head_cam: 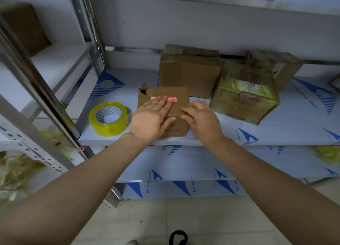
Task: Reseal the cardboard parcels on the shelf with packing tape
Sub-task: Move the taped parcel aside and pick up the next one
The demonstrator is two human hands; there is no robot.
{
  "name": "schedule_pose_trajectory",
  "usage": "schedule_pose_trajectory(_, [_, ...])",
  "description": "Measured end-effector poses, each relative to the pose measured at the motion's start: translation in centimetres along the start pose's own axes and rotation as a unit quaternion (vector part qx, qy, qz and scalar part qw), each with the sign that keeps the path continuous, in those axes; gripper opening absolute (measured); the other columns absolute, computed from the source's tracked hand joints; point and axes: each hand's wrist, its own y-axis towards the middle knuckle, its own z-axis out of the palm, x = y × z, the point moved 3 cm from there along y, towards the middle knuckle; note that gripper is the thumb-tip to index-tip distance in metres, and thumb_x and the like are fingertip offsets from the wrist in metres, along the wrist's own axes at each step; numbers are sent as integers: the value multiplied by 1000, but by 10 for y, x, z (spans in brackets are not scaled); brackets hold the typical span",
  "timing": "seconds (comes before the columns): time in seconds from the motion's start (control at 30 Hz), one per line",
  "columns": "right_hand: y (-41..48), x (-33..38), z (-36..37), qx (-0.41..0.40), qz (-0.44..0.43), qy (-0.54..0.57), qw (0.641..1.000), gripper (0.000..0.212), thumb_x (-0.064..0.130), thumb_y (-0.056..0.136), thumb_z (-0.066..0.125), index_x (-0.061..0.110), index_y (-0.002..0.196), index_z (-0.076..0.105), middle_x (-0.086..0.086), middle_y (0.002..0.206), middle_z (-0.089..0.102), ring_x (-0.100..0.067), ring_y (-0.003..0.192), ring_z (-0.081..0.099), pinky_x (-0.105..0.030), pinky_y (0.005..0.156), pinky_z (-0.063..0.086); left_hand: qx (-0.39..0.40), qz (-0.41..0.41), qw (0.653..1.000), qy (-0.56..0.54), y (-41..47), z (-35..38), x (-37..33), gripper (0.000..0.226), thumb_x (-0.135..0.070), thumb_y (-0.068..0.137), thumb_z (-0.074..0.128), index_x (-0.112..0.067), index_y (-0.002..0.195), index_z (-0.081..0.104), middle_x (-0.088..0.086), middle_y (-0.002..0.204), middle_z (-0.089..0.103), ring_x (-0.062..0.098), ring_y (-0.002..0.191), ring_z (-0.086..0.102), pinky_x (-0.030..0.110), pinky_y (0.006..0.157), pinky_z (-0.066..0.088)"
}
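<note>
The small cardboard parcel [165, 92] sits at the front edge of the shelf [276, 132], straight ahead of the person and under both hands, so neither arm has further to reach. It seems a little wider left to right than deep, though the hands cover too much to be sure. Its far left corner is torn open. The left hand [152, 116] lies flat on the top with straight, closed fingers pressing down, the tips reaching over a red label [174, 98]. The right hand [200, 118] rests on the parcel's right side with bent fingers, tips on the cardboard. I cannot tell whether it pinches a tape end or only presses. The roll of clear yellowish packing tape [110, 129] lies flat just left of the parcel, nearest the left hand, which would probably fetch it. Behind stand a taller brown box [189, 75] and a tape-wrapped box [242, 99], close together.
</note>
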Motion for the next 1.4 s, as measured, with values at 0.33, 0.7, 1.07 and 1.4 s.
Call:
schedule_pose_trajectory(0.33, [7, -1, -5, 46, -20, -7, 999, 21, 20, 79, 64, 6, 88, 75, -11, 83, 64, -33, 78, 62, -29, 62, 45, 19, 17, 999, 41, 10, 1, -11, 54, -52, 86, 36, -23, 117, 69, 29, 108, 66, 44, 97, 65, 54, 85, 51])
schedule_pose_trajectory(0.7, [14, -14, -12, 56, 97, 55, 992, 17, 27, 77, 77, 16, 83, 66, 1, 95, 68, -15, 89, 61, -27, 78, 45, -31, 73, 995, -55, 14, 6, -23, 43, -30, 89, 41, -8, 109, 72, 10, 111, 70, 29, 101, 67, 51, 89, 49])
schedule_pose_trajectory(1.07, [21, -15, -16, 77, 88, 58, 991, 68, 32, 72, 81, 8, 131, 56, -2, 130, 51, -14, 97, 65, -32, 89, 51, -14, 85, 983, -160, 20, 2, -16, 39, -27, 85, 50, -1, 103, 73, 15, 107, 71, 32, 95, 69, 44, 82, 55])
schedule_pose_trajectory(1.4, [24, -17, -16, 112, 86, 9, 990, 44, 39, 76, 76, 12, 111, 71, 0, 118, 59, -16, 102, 58, -19, 73, 33, 27, 80, 982, -171, 23, -3, -15, 31, -24, 81, 61, -3, 99, 74, 13, 102, 72, 29, 91, 71, 41, 71, 60])
